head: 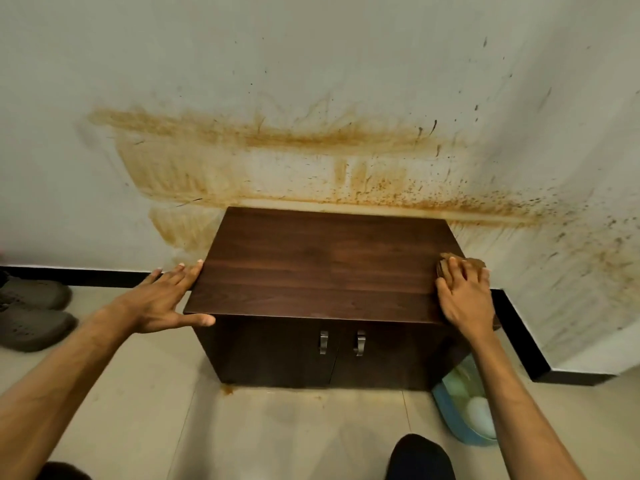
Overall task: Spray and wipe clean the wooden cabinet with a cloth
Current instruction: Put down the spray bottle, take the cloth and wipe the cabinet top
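A low dark wooden cabinet (322,268) with two doors and metal handles stands against a stained wall. My left hand (166,299) lies flat along the cabinet top's left edge, fingers spread, thumb at the front corner, holding nothing. On the right edge of the top, my right hand (465,296) presses down on a brown cloth (467,263), which shows only past my fingertips. No spray bottle is recognisable in view.
A blue basin (450,414) with pale things in it sits on the floor at the cabinet's right front, partly behind my right forearm. Grey shoes (31,313) lie at the far left. My dark-clad knee (420,459) is at the bottom. The wall (311,81) juts forward on the right.
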